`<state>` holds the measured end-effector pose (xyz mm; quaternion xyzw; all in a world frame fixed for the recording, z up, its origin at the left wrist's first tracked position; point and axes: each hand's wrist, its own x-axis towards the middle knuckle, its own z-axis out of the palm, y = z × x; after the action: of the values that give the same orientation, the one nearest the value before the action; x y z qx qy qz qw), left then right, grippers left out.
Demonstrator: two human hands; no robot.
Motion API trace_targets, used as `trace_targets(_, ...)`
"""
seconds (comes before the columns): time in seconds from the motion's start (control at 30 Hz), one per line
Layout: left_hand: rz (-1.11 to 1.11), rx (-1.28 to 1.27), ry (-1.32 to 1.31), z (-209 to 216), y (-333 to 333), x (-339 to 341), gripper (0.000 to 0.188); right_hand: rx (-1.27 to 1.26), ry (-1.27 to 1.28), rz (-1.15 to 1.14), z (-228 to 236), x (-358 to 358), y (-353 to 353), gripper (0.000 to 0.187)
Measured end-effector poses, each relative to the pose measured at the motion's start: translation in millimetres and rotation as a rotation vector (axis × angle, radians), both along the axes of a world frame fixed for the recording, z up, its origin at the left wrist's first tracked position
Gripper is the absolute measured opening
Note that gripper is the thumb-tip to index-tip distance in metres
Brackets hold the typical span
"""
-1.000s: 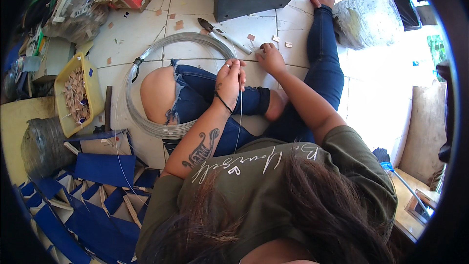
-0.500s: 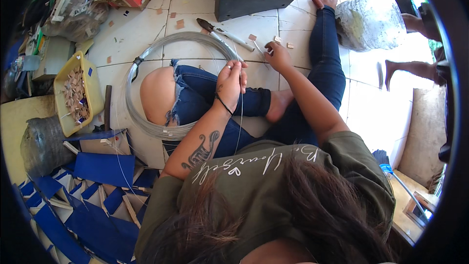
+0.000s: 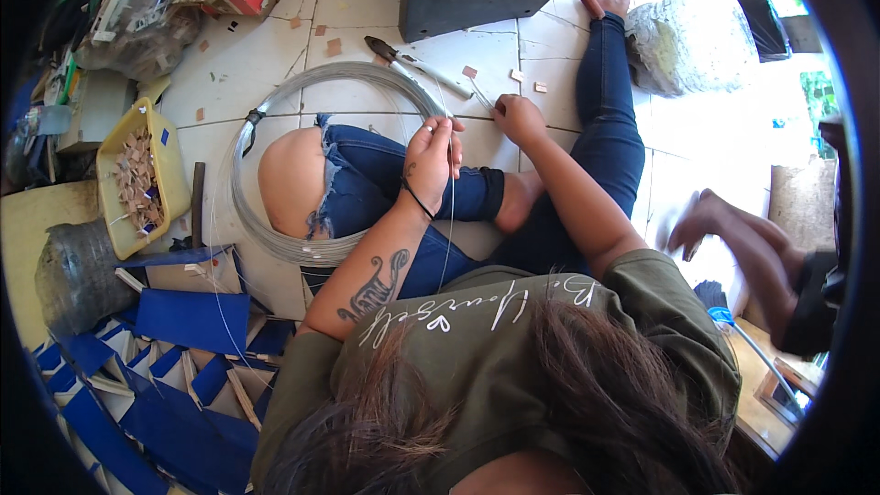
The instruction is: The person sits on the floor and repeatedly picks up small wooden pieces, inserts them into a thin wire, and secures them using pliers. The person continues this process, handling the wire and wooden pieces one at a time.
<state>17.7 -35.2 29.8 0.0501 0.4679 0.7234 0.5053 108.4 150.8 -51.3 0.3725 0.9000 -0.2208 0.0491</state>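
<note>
My left hand is closed in a pinch on thin metal wire, and one strand hangs down from the fingers. A large coil of this wire lies around my bent knee, with its right side at the left hand. To the right, my right hand is closed, fingertips pressed together low over the tiles beside a thin white strip. What those fingertips hold is too small to make out. Dark-jawed pliers with pale handles lie on the floor beyond the left hand.
A yellow basket of small wooden pieces stands left, near blue-and-white panels. A black box and a wrapped bundle stand ahead. Another person's foot is close on the right. Wooden chips dot the tiles.
My right hand has drawn down a little and its fingers have come closer together. The left hand keeps its pinch. The other person has stepped nearer on the right.
</note>
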Motion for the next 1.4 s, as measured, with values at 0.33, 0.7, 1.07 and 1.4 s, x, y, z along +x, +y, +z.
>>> trace_targets(0.33, -0.004, -0.001, -0.008, 1.5, -1.5, -0.2, 0.021, 0.290, -0.087, 0.127, 2.5, -30.4, -8.4, 0.018)
trace_targets(0.7, -0.015, 0.001, 0.008, 1.1, -0.7, 0.0, 0.023, 0.269, -0.310, 0.268, 4.3, -55.5, 0.7, 0.014)
trace_targets(1.07, 0.007, -0.019, 0.026, 2.5, -4.9, -1.2, 0.023, -0.744, 0.128, -0.147, 67.7, -38.7, 60.6, 0.016)
trace_targets(1.4, 0.022, 0.027, -0.013, 2.4, 0.5, 0.0, 0.024, -0.064, 0.142, 0.230, 215.0, -158.8, 144.7, 0.017)
